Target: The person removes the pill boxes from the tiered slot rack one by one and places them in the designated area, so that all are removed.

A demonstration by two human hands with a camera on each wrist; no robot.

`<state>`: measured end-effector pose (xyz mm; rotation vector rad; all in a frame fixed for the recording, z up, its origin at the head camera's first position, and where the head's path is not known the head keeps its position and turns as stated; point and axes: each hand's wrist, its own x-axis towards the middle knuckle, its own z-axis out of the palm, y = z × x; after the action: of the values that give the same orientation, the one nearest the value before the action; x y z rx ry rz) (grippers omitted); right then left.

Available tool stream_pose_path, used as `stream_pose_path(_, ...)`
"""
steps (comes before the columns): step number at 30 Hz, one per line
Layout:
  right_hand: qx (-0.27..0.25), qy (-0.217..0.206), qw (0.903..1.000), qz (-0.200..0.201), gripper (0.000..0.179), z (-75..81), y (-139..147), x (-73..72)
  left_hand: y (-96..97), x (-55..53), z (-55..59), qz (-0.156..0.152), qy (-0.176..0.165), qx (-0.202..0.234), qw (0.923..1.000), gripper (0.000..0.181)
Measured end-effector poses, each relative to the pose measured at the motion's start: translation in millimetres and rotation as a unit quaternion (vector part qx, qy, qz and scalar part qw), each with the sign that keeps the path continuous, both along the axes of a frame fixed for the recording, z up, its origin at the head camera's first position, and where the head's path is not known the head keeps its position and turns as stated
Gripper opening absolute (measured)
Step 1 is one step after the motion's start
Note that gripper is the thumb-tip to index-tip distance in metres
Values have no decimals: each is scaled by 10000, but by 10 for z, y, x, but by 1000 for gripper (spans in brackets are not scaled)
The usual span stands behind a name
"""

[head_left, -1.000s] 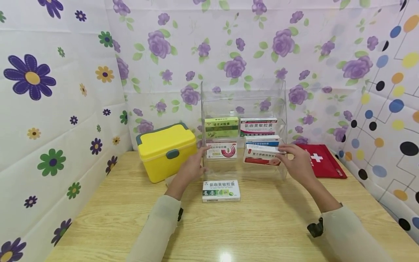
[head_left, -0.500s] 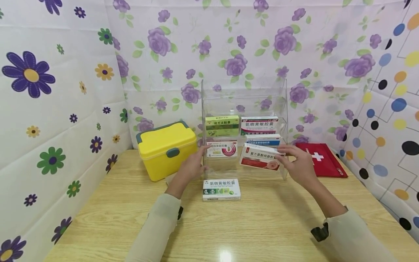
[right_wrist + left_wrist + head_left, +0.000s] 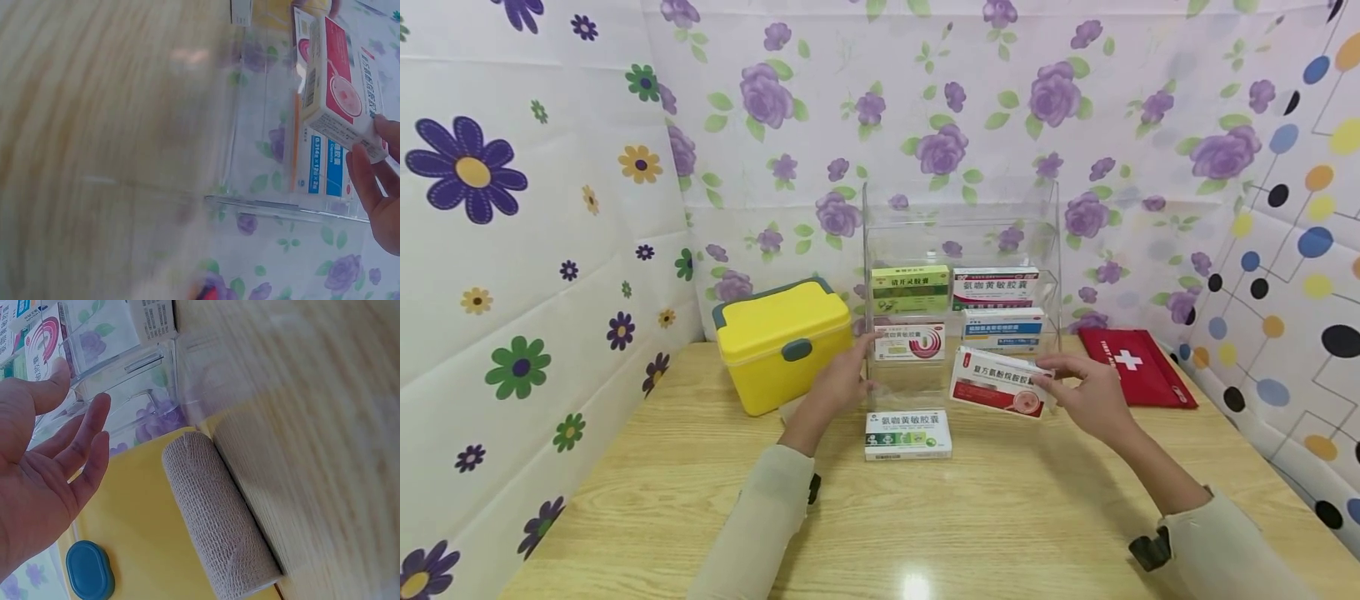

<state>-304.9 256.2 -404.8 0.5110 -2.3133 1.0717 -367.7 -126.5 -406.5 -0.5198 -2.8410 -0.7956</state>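
Note:
My right hand (image 3: 1093, 396) pinches the right end of a white-and-red medicine box (image 3: 996, 383), which tilts in front of the lower right of a clear display rack (image 3: 910, 387). In the right wrist view, thumb and fingers hold one end of this box (image 3: 344, 81). Behind it, a blue-and-white medicine box (image 3: 1003, 325) sits in the rack. My left hand (image 3: 835, 383) is at the rack's left side edge, fingers loosely spread in the left wrist view. Nearest to it is a white medicine box (image 3: 910, 342) with a pink spiral.
A green box (image 3: 910, 289) and a pink-and-white box (image 3: 995, 287) fill the upper tier. Another medicine box (image 3: 907, 435) lies on the table before the rack. Left stands a yellow case (image 3: 782, 342) with a bandage roll (image 3: 219, 512) beside it; right lies a red first-aid pouch (image 3: 1131, 371).
My right hand has drawn the white-and-red box down and forward out of the rack, uncovering the blue-and-white box behind. My left hand has stayed at the rack's edge.

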Motion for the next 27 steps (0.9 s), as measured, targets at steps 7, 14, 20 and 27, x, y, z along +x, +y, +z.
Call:
stream_pose_path(7,35,-605,9980,150,25,-69,38,33,-6,-1,-8,84,-30,11,10000,90)
stream_pose_path(14,223,-1254,9917,172,24,-104,76,52,-16,5,10,89,-62,-51,9999,87)
stream_pose_path(20,442,-1828,9818,278,25,-140,122,30,-32,0,6,147,5,-111,9998,86)
stream_pose_path(27,519,-2052,9765,400,24,-184,213,-6,-43,-13,6,8,170,-166,9997,86)
